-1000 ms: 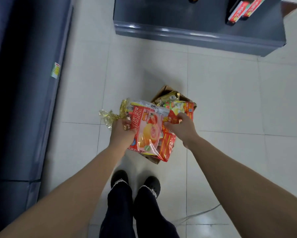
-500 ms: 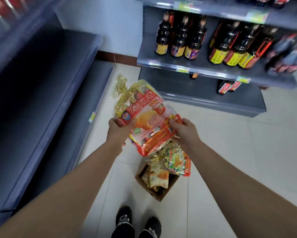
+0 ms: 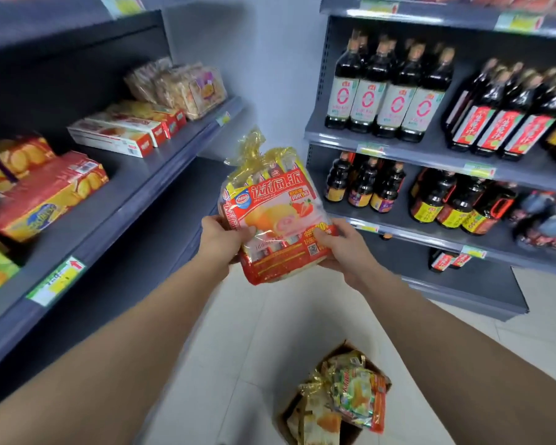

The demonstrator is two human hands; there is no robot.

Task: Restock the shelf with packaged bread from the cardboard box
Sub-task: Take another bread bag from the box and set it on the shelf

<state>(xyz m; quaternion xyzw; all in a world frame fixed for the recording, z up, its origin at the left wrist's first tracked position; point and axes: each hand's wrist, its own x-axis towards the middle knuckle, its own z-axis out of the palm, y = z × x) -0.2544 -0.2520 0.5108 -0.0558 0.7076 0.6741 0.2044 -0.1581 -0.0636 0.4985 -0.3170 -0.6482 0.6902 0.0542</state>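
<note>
A red and clear bread package with a gold tied top is held upright in mid-air between both hands. My left hand grips its lower left edge, and my right hand grips its lower right corner with the thumb on the front. Below, on the tiled floor, the cardboard box holds several more bread packages. The grey shelf on the left carries boxed cakes and bagged bread, with a bare stretch near its middle.
A second shelving unit on the right is full of dark sauce bottles. Red and yellow boxes and white and red boxes lie on the left shelf. A lower grey shelf sits beneath it.
Both hands have lifted the bread package up from the box to chest height and turned it upright. The view has risen from the floor to the shelves.
</note>
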